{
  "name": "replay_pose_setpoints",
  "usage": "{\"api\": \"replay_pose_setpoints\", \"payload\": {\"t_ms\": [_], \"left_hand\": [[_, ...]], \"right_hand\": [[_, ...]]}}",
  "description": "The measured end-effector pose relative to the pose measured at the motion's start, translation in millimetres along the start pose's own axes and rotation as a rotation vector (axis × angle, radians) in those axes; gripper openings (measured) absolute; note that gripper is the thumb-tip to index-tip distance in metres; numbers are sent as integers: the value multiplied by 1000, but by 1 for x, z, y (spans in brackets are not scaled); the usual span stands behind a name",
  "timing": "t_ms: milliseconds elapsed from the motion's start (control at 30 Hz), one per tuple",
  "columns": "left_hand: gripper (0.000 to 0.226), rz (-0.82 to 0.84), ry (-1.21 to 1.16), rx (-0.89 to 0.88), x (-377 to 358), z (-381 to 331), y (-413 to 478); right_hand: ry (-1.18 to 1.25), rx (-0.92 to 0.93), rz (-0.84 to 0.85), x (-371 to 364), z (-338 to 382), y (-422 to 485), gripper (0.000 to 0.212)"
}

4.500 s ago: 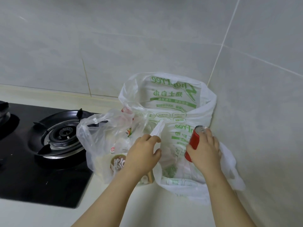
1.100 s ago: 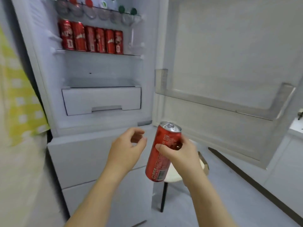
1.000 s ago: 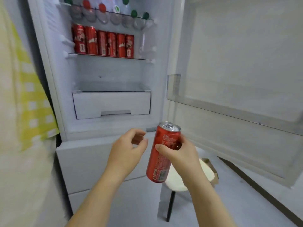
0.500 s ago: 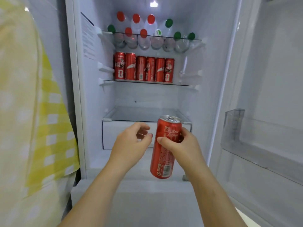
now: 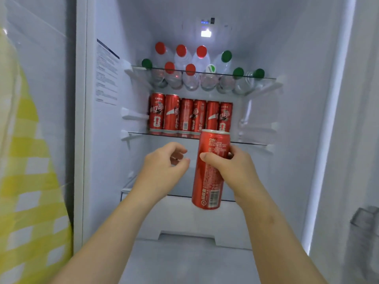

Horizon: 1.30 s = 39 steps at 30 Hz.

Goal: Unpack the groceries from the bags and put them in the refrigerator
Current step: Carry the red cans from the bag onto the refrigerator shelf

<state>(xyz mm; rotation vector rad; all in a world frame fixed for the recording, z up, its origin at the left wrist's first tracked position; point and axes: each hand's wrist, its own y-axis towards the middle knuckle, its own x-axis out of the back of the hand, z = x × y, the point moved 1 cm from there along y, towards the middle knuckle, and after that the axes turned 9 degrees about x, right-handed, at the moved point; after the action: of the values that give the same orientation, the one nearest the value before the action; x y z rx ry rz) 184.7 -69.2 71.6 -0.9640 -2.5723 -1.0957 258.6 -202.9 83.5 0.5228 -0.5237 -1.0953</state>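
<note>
The right grip (image 5: pixel 235 173) clasps a red can (image 5: pixel 207 187) upright before the open refrigerator (image 5: pixel 102 160). The left grip (image 5: pixel 162 171), loosely curled, holds nothing.

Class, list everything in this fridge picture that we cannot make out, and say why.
Head view only:
Sticker on the left wall: print too small, blurred.
Behind the row of cans: front cans hide any further rows.
Drawer contents: opaque front.
Door shelf: blurred, cut off by the right edge.
Held can label: right hand covers part.

Bright cool lamp (image 5: pixel 206 33) inside the refrigerator (image 5: pixel 297 48), soft overall blur; edges bowed, smeared
</note>
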Motion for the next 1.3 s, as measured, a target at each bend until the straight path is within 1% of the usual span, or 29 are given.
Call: {"api": "replay_pose_setpoints", "payload": {"t_ms": [133, 267, 400, 633, 800, 900, 1100, 1200, 1233, 1300], "left_hand": [[9, -32, 12, -57, 4, -1, 40], [14, -91, 34, -118, 12, -1, 79], [9, -93, 24, -126, 20, 9, 123], [12, -48, 84, -166, 18, 17, 185], [10, 0, 68, -111, 4, 29, 210], [8, -6, 81, -90, -2, 35, 218], [7, -1, 94, -41, -8, 39, 230], [16, -17, 81, 14, -12, 43, 235], [17, -19, 85, 21, -13, 45, 236], [18, -16, 101, 29, -15, 47, 238]], "right_hand": [[50, 52, -36, -10, 11, 45, 17], [17, 126, -48, -22, 24, 89, 17], [-11, 150, -63, -37, 26, 131, 18], [-87, 110, -150, -55, 5, 186, 22], [-152, 77, -182, -62, -12, 211, 25], [-150, 54, -183, -64, -20, 219, 25], [-149, 31, -104, -68, -22, 224, 25], [-126, -13, 29, -59, -20, 220, 23], [-135, -24, 67, -55, -19, 219, 25], [-178, -30, 100, -51, -21, 218, 35]]}}
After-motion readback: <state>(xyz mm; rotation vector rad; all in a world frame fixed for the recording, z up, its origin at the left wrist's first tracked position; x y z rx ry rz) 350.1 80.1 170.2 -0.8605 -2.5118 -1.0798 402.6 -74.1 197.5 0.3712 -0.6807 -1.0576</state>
